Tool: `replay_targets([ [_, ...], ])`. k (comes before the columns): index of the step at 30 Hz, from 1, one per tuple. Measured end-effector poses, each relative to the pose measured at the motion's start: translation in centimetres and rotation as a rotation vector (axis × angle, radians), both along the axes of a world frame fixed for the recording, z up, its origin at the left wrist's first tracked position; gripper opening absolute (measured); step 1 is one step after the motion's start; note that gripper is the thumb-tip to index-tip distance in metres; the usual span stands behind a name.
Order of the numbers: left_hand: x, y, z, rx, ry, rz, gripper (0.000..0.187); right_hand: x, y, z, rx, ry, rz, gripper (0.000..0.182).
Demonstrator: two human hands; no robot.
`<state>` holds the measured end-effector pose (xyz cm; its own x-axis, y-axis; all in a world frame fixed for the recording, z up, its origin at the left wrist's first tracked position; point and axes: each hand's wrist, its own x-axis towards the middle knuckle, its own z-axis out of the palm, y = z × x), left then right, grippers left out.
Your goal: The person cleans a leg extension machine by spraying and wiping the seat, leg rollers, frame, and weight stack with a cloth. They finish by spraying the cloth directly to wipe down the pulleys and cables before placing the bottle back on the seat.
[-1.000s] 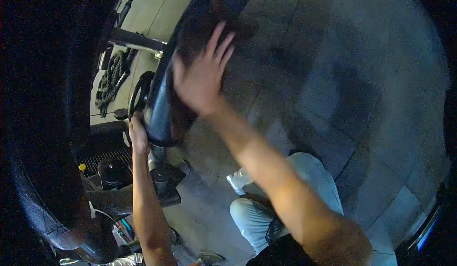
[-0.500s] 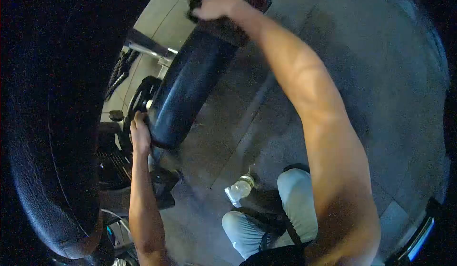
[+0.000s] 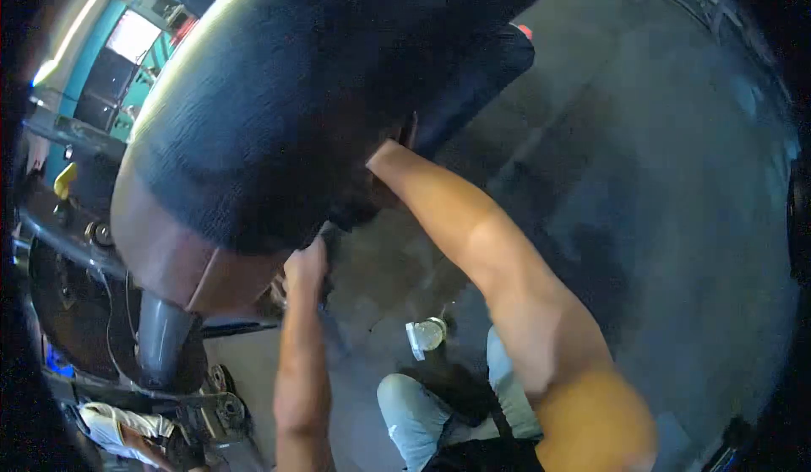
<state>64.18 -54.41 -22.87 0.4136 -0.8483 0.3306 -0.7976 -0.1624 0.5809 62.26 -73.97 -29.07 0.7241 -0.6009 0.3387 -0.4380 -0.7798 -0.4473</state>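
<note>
Left hand [image 3: 306, 269] is bending beside the lower edge of a large dark pad [image 3: 279, 109] spanning above it; whether it is grasping cannot be told. Right forearm [image 3: 507, 261] is extending to that pad, which is hiding the right hand; its state cannot be told. Below and right of the left hand, a clear container [image 3: 432, 334] is resting on the grey floor [image 3: 676, 244], contents indistinct. Up and far left, a bright panel [image 3: 133, 36] is glowing.

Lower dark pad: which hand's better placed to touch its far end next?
Right, probably: the right forearm extends toward the lower dark pad, its hand hard to make out; the left hand is farther off, near the large pad.
</note>
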Motion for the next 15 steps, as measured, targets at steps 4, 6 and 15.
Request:
replay_targets([
  [4,-5.0,12.8,-4.8,-0.2,0.071,-0.318,0.051,4.7,2.3,-3.1,-0.154,-0.624,-0.201,0.058],
  [6,-5.4,18.6,-9.7,-0.057,0.171,-0.346,0.05,3.3,6.8,-3.5,-0.174,-0.575,-0.191,0.054],
  [15,-1.4,35.8,-20.8,0.266,0.114,0.31,0.031,-8.0,3.6,-2.7,-0.132,-0.002,-0.115,0.049],
])
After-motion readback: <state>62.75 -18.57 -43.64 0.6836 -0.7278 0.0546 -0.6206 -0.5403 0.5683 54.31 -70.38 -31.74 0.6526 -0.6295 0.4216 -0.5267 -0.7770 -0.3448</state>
